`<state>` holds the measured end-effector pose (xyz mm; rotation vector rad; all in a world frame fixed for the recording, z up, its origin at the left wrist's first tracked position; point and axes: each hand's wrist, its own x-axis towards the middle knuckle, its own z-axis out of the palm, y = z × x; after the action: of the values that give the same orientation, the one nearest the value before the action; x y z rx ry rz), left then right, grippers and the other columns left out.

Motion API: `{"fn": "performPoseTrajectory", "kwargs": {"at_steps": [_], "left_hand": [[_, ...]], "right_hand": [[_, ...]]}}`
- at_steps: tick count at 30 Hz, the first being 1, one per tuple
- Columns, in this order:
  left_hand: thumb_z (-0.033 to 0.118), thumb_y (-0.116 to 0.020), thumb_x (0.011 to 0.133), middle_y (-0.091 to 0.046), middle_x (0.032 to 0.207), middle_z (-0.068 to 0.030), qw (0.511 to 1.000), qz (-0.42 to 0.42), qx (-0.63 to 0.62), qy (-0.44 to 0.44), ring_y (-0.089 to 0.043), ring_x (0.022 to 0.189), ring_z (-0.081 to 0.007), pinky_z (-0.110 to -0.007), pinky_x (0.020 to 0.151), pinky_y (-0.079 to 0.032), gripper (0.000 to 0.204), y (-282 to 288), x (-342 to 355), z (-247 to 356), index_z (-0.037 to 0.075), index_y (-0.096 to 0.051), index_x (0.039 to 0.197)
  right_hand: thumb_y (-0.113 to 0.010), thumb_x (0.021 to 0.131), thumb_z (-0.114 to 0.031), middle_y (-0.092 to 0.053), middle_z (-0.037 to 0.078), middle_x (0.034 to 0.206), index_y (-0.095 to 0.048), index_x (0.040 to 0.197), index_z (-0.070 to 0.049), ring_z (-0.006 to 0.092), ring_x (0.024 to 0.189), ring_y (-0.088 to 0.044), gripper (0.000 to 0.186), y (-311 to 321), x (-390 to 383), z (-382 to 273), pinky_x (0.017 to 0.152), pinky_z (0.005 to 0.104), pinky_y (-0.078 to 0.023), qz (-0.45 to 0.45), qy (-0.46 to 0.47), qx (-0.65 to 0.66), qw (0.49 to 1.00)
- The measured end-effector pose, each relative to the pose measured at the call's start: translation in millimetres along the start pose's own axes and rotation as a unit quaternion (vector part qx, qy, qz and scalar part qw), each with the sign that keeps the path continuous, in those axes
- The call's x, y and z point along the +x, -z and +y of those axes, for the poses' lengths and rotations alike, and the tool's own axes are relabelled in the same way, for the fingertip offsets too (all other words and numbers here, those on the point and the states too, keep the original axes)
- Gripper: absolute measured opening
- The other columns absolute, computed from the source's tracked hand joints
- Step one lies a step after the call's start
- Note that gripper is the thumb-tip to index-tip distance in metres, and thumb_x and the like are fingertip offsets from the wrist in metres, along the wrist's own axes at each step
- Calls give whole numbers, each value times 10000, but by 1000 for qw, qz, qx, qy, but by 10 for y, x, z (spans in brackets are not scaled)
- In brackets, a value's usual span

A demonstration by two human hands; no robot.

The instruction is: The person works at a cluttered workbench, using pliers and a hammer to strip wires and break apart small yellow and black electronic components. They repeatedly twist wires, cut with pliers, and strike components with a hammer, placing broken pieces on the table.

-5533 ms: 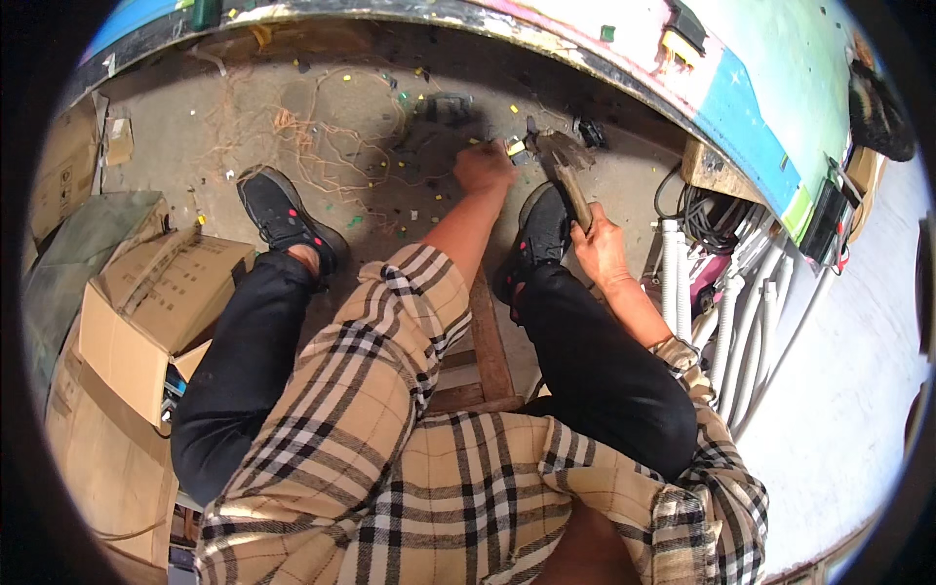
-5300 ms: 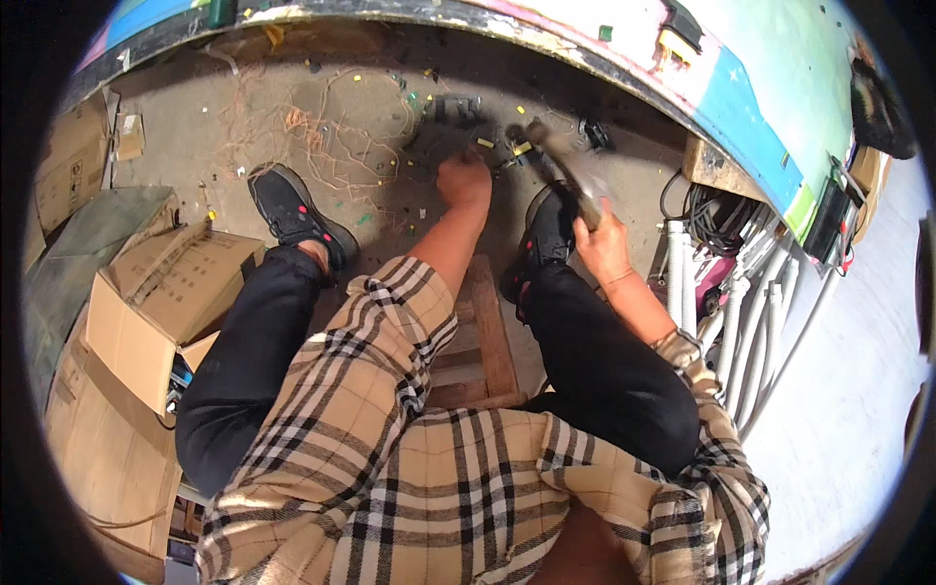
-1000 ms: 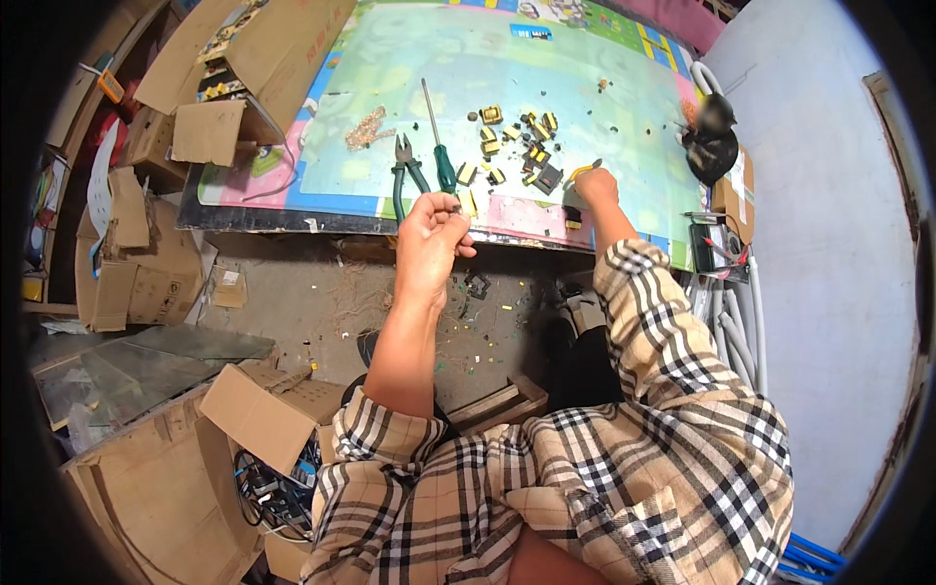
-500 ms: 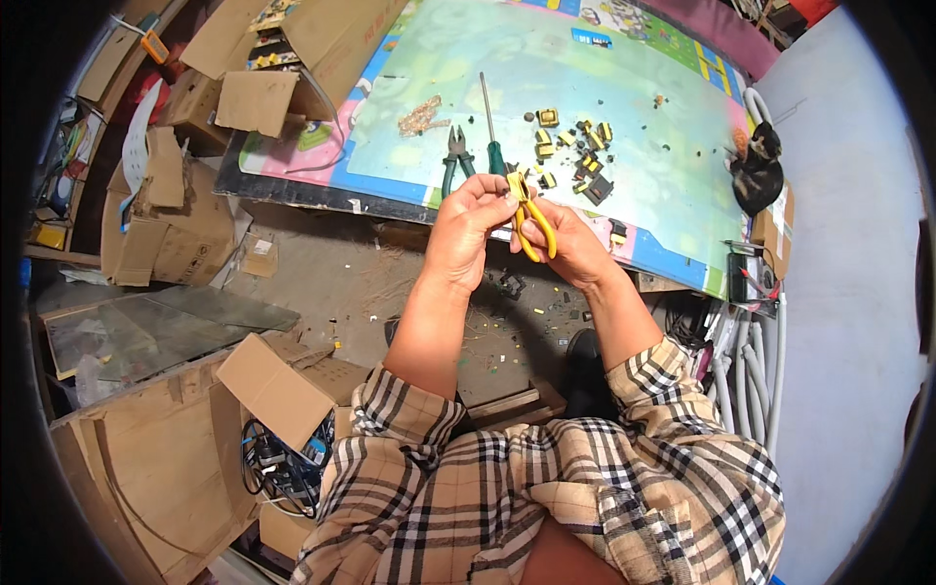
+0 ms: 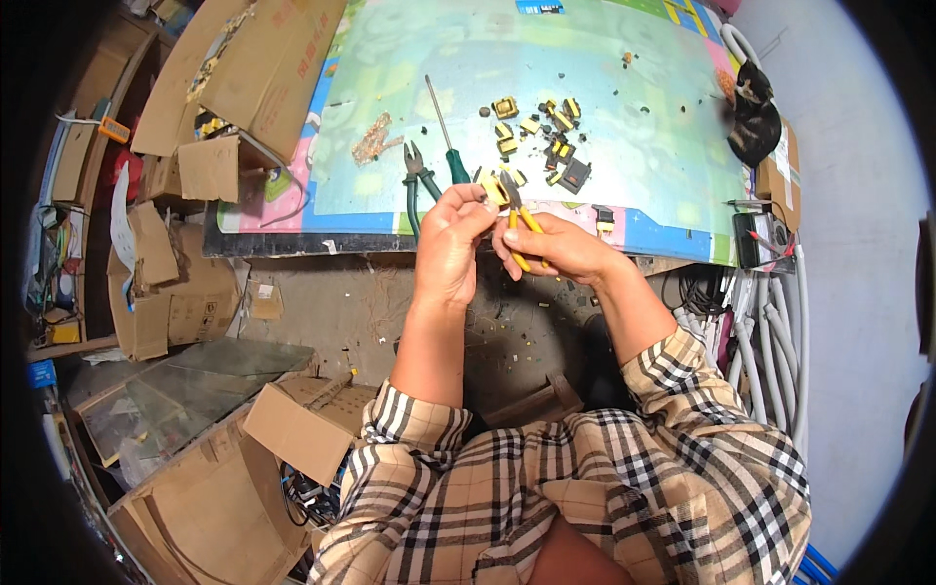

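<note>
Cluttered small repair workshop: pliers, screwdriver, yellow components on worktop; cardboard boxes at 10 o'clock.

Cutters, yellow handles, between the right-hand fingers. Small part, yellow and black, at the left-hand fingertips. Screwdriver, green handle; pliers, dark green grips; both just beyond the fingers. Mat, pale green, blue and pink edging. Sleeves, tan, black-and-white plaid.
</note>
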<state>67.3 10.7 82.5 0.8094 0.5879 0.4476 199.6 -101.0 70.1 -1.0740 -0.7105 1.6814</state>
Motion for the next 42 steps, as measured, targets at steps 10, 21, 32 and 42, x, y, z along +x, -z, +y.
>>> {"fn": "performPoseTrajectory", "kwargs": {"at_steps": [10, 21, 32, 42], "left_hand": [[74, -618, 885, -654, 1019, -146, 999, -32, -12, 35, -631, 908, -199, -319, 826, -497, 219, 119, 220, 13, -2, -535, 1072], [35, -616, 881, -687, 884, -134, 980, 94, 173, -44, -639, 715, -150, -264, 658, -504, 150, -51, 219, -35, -1, -547, 1010], [11, -650, 821, -642, 726, -75, 883, 161, 400, -187, -602, 622, -104, -251, 596, -499, 118, -206, 182, -189, -25, -579, 908], [32, -671, 810, -640, 726, -77, 857, 187, 437, -199, -601, 618, -110, -255, 598, -503, 137, -290, 156, -226, -29, -593, 905]], "right_hand": [[-500, 974, -257, -642, 56, 872, -584, 1025, -21, 75, 588, -501, 256, 126, -5, -56, 586, 227, -439, 30, 38, -55, 997], [-508, 951, -329, -570, 209, 981, -480, 1035, -14, 413, 853, -591, 327, 52, 74, 99, 725, 497, -468, 286, 50, -534, 794], [-556, 921, -303, -570, 211, 928, -492, 995, 4, 403, 729, -611, 322, 17, 4, 91, 649, 494, -479, 330, 52, -572, 749], [-597, 894, -268, -558, 210, 839, -484, 945, 17, 381, 631, -608, 312, 51, -28, 143, 530, 456, -473, 361, 95, -593, 713]]}}
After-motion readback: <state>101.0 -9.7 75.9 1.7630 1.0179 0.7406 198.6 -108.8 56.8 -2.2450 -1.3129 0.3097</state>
